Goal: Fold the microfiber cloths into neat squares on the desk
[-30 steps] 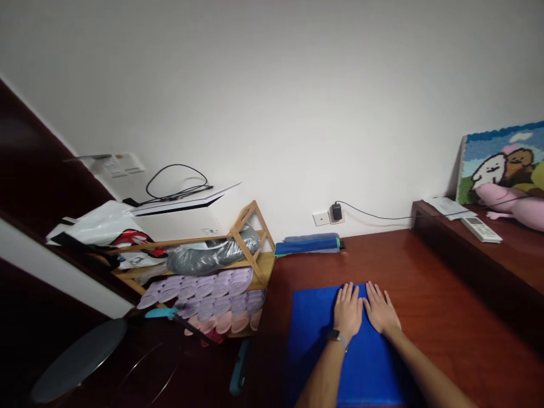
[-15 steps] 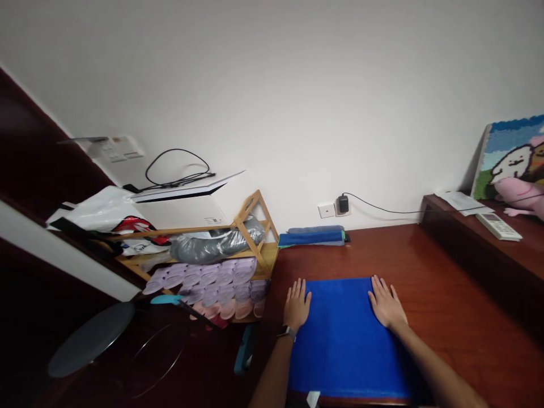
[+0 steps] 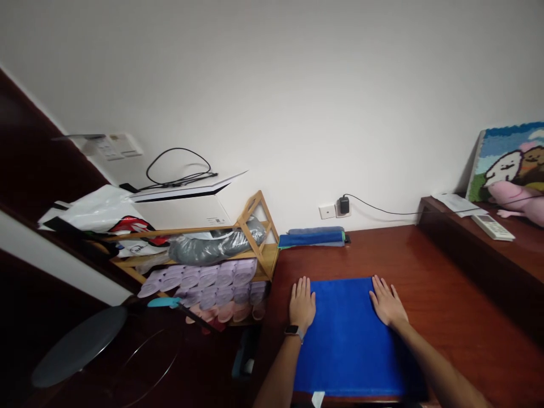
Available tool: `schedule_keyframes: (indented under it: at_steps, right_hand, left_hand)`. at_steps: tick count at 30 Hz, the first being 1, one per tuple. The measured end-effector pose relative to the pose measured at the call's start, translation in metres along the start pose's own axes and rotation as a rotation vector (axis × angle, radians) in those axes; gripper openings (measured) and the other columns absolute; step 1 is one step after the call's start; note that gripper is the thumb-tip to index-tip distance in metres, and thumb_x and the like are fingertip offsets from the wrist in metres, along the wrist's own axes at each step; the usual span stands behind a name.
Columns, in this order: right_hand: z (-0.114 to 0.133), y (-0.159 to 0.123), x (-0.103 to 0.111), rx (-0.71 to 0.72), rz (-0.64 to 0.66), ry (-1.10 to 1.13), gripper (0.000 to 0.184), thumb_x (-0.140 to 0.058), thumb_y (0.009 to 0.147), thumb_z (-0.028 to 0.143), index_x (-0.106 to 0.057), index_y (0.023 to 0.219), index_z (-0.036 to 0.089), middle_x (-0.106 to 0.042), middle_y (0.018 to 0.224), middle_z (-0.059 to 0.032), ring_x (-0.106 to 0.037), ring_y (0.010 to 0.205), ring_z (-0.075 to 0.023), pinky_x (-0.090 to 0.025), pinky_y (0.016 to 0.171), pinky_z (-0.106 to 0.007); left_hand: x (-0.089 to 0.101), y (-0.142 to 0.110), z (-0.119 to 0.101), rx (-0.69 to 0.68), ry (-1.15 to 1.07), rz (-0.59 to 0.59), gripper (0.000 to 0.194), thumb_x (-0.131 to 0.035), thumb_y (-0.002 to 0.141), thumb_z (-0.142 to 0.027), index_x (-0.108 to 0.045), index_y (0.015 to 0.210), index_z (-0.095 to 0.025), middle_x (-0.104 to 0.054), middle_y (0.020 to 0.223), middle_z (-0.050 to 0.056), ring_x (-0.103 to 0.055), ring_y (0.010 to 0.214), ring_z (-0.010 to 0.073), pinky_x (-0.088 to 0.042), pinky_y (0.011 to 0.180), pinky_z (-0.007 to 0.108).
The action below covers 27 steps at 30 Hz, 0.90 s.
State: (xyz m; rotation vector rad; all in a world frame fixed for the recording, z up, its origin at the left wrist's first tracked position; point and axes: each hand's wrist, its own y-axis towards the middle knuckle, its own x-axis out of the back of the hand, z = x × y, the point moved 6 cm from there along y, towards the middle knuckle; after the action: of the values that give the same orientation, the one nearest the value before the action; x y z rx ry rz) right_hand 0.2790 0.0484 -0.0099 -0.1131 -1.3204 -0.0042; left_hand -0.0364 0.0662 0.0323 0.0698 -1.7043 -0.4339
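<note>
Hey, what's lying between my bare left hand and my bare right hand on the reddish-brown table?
In the head view, a flat, bright blue rectangular cloth lies between your left hand and right hand, which rest at its far corners.

one left hand [image 3: 302, 306] and one right hand [image 3: 388, 304] make two; there is one watch [image 3: 292, 330], one spread cloth [image 3: 348, 340], one desk [image 3: 450, 317], one remote [image 3: 493, 227], one pink toy [image 3: 522, 203], one picture [image 3: 504, 161], one plug [image 3: 344, 205], one rack [image 3: 256, 249], one box [image 3: 182, 211] and one stool [image 3: 80, 345]; the slippers [image 3: 208, 276] overlap too much to count.
</note>
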Motion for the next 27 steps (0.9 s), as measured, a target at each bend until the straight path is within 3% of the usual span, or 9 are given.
schedule_keyframes:
  at_steps: [3,7,10,11,13,18,20,23,27]
  right_hand:
    - [0.001,-0.001,0.002,0.002,0.004,-0.008,0.072,-0.011,0.105,0.047,-0.020,0.168,0.014,-0.020,0.175,-0.0036,-0.013,0.162,-0.0215,-0.007,0.132,-0.046]
    - [0.001,0.000,0.000,0.017,0.017,-0.021,0.071,-0.013,0.104,0.043,-0.020,0.168,0.012,-0.019,0.175,-0.0043,-0.012,0.163,-0.0217,-0.007,0.132,-0.046]
    - [0.000,0.002,-0.002,0.036,0.015,-0.021,0.070,-0.014,0.104,0.039,-0.021,0.167,0.012,-0.019,0.175,-0.0041,-0.012,0.163,-0.0214,-0.008,0.132,-0.046]
    - [0.000,0.002,-0.002,0.033,0.013,-0.020,0.070,-0.014,0.104,0.039,-0.021,0.167,0.011,-0.019,0.175,-0.0043,-0.012,0.163,-0.0216,-0.008,0.132,-0.047]
    - [0.000,0.002,-0.002,0.023,0.010,-0.014,0.071,-0.013,0.104,0.042,-0.019,0.168,0.011,-0.019,0.175,-0.0046,-0.012,0.163,-0.0219,-0.007,0.132,-0.047]
    - [-0.001,0.001,-0.003,0.008,0.012,-0.001,0.072,-0.010,0.105,0.047,-0.016,0.168,0.013,-0.018,0.176,-0.0038,-0.011,0.163,-0.0210,-0.006,0.132,-0.046]
    - [-0.002,0.003,-0.004,0.004,0.019,0.000,0.072,-0.011,0.105,0.047,-0.016,0.168,0.014,-0.019,0.175,-0.0039,-0.011,0.163,-0.0213,-0.006,0.132,-0.047]
    - [-0.002,0.005,-0.001,-0.002,0.024,0.000,0.071,-0.013,0.105,0.046,-0.016,0.168,0.014,-0.020,0.175,-0.0045,-0.013,0.163,-0.0219,-0.008,0.132,-0.048]
    - [0.001,-0.004,0.003,0.014,0.029,-0.014,0.071,-0.015,0.105,0.046,-0.018,0.168,0.015,-0.019,0.175,-0.0046,-0.012,0.163,-0.0224,-0.008,0.132,-0.048]
  left_hand:
    - [-0.004,0.007,-0.063,-0.113,-0.074,-0.020,0.057,-0.030,0.108,-0.030,-0.038,0.162,-0.014,-0.043,0.166,0.013,-0.035,0.156,0.0278,-0.028,0.129,0.054]
    - [-0.035,0.021,-0.167,-0.242,-0.215,0.053,0.060,-0.028,0.110,-0.041,-0.035,0.164,-0.016,-0.040,0.168,0.010,-0.032,0.158,0.0255,-0.031,0.130,0.050]
    - [-0.057,0.025,-0.197,-0.229,-0.243,0.153,0.064,-0.028,0.109,-0.050,-0.039,0.162,-0.017,-0.041,0.166,0.011,-0.034,0.157,0.0265,-0.031,0.130,0.049]
    - [-0.059,0.024,-0.192,-0.223,-0.239,0.172,0.064,-0.028,0.109,-0.051,-0.039,0.162,-0.018,-0.042,0.166,0.010,-0.034,0.157,0.0264,-0.031,0.130,0.049]
    - [-0.054,0.019,-0.159,-0.185,-0.206,0.177,0.064,-0.029,0.108,-0.052,-0.038,0.163,-0.019,-0.040,0.167,0.009,-0.033,0.157,0.0265,-0.029,0.130,0.050]
    - [-0.024,-0.006,-0.018,0.063,0.005,0.168,0.062,-0.025,0.109,-0.040,-0.037,0.163,-0.012,-0.038,0.168,0.013,-0.033,0.157,0.0290,-0.030,0.129,0.053]
    - [-0.018,-0.014,0.016,0.097,0.053,0.163,0.061,-0.024,0.109,-0.038,-0.036,0.163,-0.011,-0.037,0.168,0.013,-0.033,0.157,0.0277,-0.031,0.129,0.050]
    - [-0.017,-0.016,0.029,0.121,0.074,0.147,0.061,-0.024,0.109,-0.036,-0.033,0.164,-0.012,-0.036,0.169,0.012,-0.032,0.158,0.0257,-0.030,0.129,0.047]
    - [-0.019,-0.014,0.020,0.139,0.060,0.140,0.062,-0.023,0.108,-0.037,-0.033,0.164,-0.013,-0.035,0.169,0.011,-0.031,0.158,0.0245,-0.029,0.130,0.046]
